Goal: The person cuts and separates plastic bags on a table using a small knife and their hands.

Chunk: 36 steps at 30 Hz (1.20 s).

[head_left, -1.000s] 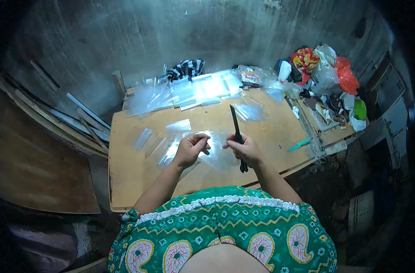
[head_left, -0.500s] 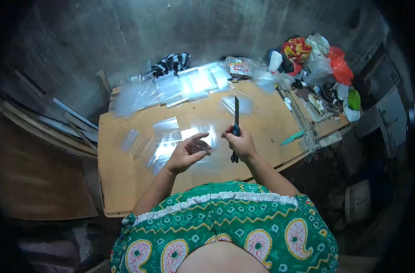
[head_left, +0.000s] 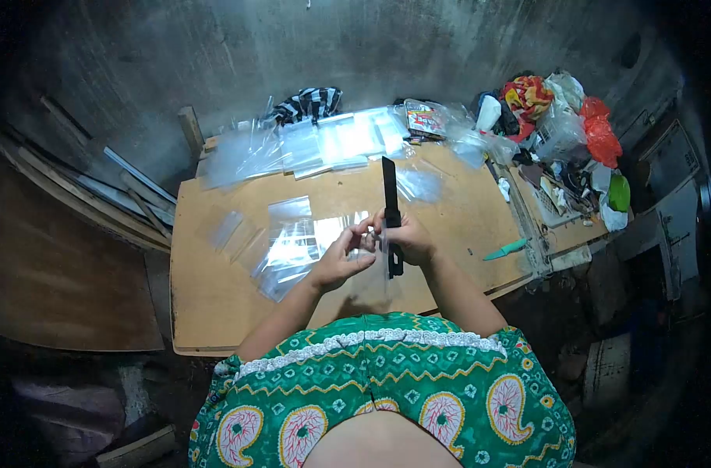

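My right hand [head_left: 409, 238] is closed around a black-bladed cutter [head_left: 390, 187], held upright with the blade pointing away from me. Its dark lower end shows below the fingers. My left hand [head_left: 344, 261] has come up beside it, with curled fingers at a thin clear plastic bag [head_left: 383, 248] seen nearly edge-on between the hands. The exact grip on the bag is hard to make out. Under and left of my left hand lie shiny clear plastic bags [head_left: 289, 242], overlapping on the wooden table [head_left: 207, 312].
Stacked clear plastic sheets [head_left: 355, 136] lie along the back edge. More clear bags [head_left: 419, 186] sit behind my hands. A green knife [head_left: 505, 249] lies at the right. Beyond it are a cluttered tray [head_left: 554, 199], a red plastic bag [head_left: 599, 132] and a printed box [head_left: 426, 118].
My left hand has moved right and its fingers have curled in at the clear bag beside my right hand. The cutter has turned, showing its blade broader. The view has shifted slightly.
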### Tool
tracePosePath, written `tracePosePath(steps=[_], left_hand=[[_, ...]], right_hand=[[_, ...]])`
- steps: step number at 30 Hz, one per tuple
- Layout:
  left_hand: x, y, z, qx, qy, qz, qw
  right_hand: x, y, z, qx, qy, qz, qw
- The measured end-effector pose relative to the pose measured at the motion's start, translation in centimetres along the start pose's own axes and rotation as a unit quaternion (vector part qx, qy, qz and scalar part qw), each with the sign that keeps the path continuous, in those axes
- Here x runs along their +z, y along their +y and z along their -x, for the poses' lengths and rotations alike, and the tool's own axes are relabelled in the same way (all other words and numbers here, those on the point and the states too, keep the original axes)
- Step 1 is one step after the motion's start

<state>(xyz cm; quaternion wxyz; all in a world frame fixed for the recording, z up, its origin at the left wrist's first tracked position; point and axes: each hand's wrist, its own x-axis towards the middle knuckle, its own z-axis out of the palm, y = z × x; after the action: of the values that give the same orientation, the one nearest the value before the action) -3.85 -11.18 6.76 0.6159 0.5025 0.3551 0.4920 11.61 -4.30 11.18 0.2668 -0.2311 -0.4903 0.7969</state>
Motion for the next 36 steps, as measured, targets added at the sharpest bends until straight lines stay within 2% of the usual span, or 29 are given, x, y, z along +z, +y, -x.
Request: tracePosePath(steps=[2,4,5,6,8,9,10,12,14,16,17,19,20,21,22,23,24,26,27,28,30,31,32,34,36], left_hand=[[-0.4,-0.3,-0.2,0.024,-0.022,-0.054,0.998],[-0.5,-0.5,-0.5,0.008,-0.009,0.014,1.0],[-1.1,-0.3,-0.5,-0.019,-0.078,0.006,0.997],[-1.0,0.1,-0.5,-0.019,-0.081,0.005,0.997],[-0.7,1.3,-0.3,0.02,-0.079,-0.143,0.986],[0.0,1.5,-0.1,0.054,-0.007,-0.122,0.991],[-0.5,1.0,0.0,0.056,-0.007,-0.123,0.991],[-1.8,-0.1,0.0,-0.022,0.104,-0.128,0.986],[-2.0,-0.2,-0.1,0.051,0.256,-0.073,0.962],[-2.4,0.4,-0.2,0.075,0.361,-0.092,0.925],[-2.7,0.8,-0.4,0.075,0.365,-0.093,0.923],[-2.9,2.6,-0.8,0.14,0.426,-0.091,0.889],[-3.7,4.1,-0.8,0.177,0.43,-0.09,0.881],[-5.5,5.1,-0.9,0.255,0.38,-0.078,0.886],[-5.9,7.5,-0.8,0.308,0.415,-0.087,0.852],[-6.3,10.6,-0.3,0.293,0.458,-0.13,0.829],[-6.7,13.6,0.3,0.347,0.433,-0.153,0.817],[-6.8,19.5,1.5,0.311,0.502,-0.138,0.795],[-7.0,22.0,2.0,0.352,0.514,-0.114,0.774],[-7.5,24.2,2.6,0.392,0.525,-0.092,0.75],[-9.1,28.0,4.7,0.425,0.565,-0.144,0.693],[-9.5,29.2,6.5,0.43,0.566,-0.149,0.687],[-9.3,30.2,8.0,0.434,0.568,-0.158,0.681],[-9.1,31.5,11.2,0.472,0.619,-0.183,0.601],[-8.9,31.4,14.8,0.453,0.675,-0.237,0.531]], right_hand=[[-0.6,0.4,-0.1,-0.012,-0.032,-0.025,0.999],[-0.3,0.0,0.5,0.026,-0.069,-0.036,0.997],[-0.6,0.7,0.3,0.035,-0.068,-0.035,0.996],[-0.6,0.7,0.4,0.033,-0.066,-0.035,0.997],[-0.5,0.8,0.5,0.051,-0.077,-0.037,0.995],[0.2,0.6,0.7,0.033,-0.012,0.01,0.999],[0.2,0.5,0.6,0.031,-0.013,0.012,0.999],[0.1,0.3,0.7,0.039,0.087,-0.023,0.995],[-0.3,0.5,0.8,0.024,0.155,-0.011,0.988],[-0.2,0.7,1.1,0.053,0.212,0.025,0.976],[-0.4,1.2,1.1,0.054,0.209,0.025,0.976],[-1.1,2.6,1.0,0.073,0.172,0.108,0.976],[-1.2,3.0,1.0,0.074,0.17,0.108,0.977],[-1.1,3.3,0.8,0.046,0.182,0.207,0.96],[-1.2,3.7,0.5,0.016,0.189,0.304,0.933],[-2.4,5.2,-0.4,0.003,0.202,0.348,0.915],[-2.2,5.5,-0.8,0.005,0.197,0.347,0.917],[-1.5,6.0,-1.7,-0.042,0.185,0.502,0.844],[-2.8,8.2,-3.1,-0.062,0.148,0.544,0.823],[-2.8,9.3,-3.9,-0.064,0.141,0.542,0.826],[-1.4,10.9,-5.3,0.014,0.152,0.601,0.784],[-0.3,10.8,-5.8,0.072,0.131,0.607,0.781],[0.4,10.7,-6.3,0.063,0.117,0.605,0.785],[2.9,10.7,-6.9,0.088,0.05,0.607,0.788],[5.6,11.0,-7.1,0.089,0.019,0.626,0.775]])
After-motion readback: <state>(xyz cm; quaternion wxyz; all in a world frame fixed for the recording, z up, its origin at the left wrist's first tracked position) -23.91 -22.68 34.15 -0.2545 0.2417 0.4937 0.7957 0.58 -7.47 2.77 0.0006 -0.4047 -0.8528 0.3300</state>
